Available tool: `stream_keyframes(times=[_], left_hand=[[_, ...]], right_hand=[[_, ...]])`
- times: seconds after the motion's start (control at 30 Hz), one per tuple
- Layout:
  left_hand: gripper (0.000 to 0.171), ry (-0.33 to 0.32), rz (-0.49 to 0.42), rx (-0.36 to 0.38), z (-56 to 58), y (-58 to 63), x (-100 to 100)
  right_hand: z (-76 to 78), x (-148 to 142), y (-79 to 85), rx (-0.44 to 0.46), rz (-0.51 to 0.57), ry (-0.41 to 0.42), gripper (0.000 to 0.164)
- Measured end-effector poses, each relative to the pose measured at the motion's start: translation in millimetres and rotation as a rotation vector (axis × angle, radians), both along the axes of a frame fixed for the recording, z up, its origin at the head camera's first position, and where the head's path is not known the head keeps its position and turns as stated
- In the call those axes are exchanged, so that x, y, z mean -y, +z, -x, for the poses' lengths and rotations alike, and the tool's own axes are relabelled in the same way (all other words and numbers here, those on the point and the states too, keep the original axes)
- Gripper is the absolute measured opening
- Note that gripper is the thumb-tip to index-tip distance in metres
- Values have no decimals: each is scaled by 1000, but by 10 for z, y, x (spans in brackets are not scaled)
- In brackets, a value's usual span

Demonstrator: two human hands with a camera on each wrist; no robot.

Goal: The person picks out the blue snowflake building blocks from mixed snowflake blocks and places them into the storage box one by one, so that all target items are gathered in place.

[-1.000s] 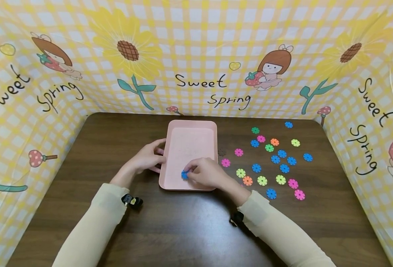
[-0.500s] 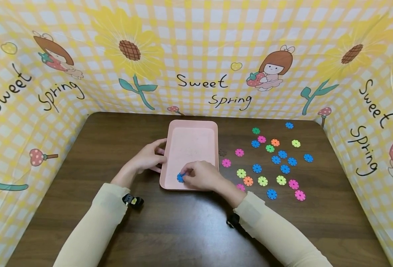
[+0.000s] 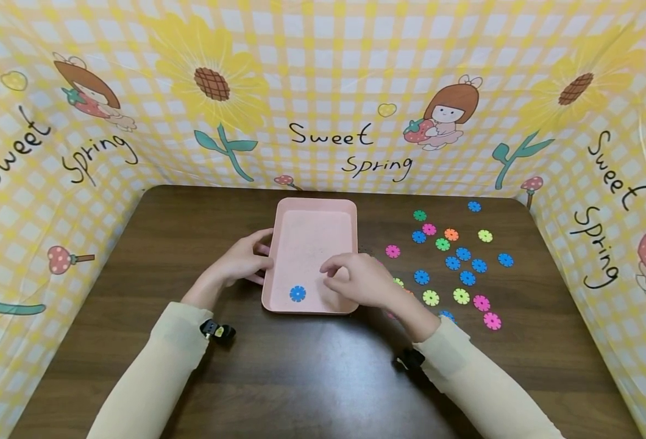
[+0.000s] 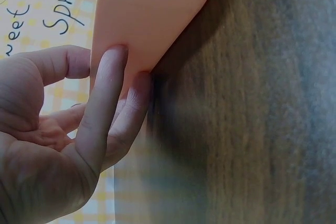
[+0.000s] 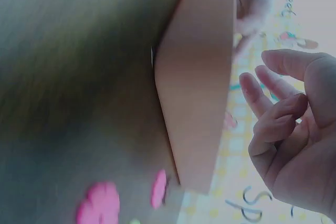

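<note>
A shallow pink tray lies on the table, with one blue notched plastic disc flat near its front left corner. My left hand touches the tray's left side; in the left wrist view its fingers press against the outer wall, fairly straight. Over the tray's right rim, my right hand holds nothing, thumb and forefinger apart. The right wrist view shows that hand with loosely bent fingers above the tray wall.
Right of the tray, several notched discs lie scattered on the brown table: a blue disc, a pink disc, a yellow disc, an orange disc and a green disc among them. A checked cloth walls the table in.
My right hand set the blue disc down in the tray's front left part and let go, then moved right and slightly up toward the rim. My left hand stays put.
</note>
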State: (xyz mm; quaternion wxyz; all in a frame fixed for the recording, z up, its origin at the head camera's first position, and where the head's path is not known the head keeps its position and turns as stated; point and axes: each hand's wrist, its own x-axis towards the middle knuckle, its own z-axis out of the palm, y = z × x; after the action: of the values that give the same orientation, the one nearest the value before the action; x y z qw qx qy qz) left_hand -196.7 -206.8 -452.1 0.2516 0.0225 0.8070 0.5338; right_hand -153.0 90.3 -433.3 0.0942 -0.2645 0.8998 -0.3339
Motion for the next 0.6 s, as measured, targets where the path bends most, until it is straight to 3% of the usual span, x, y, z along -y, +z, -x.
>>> stream_keyframes(times=[0.27, 0.6], left_hand=[[87, -2, -5, 0, 1, -12, 6], [86, 1, -9, -4, 1, -15, 9]], right_hand=[[24, -474, 55, -20, 65, -79, 23], [73, -1113, 16, 42, -5, -223, 30]])
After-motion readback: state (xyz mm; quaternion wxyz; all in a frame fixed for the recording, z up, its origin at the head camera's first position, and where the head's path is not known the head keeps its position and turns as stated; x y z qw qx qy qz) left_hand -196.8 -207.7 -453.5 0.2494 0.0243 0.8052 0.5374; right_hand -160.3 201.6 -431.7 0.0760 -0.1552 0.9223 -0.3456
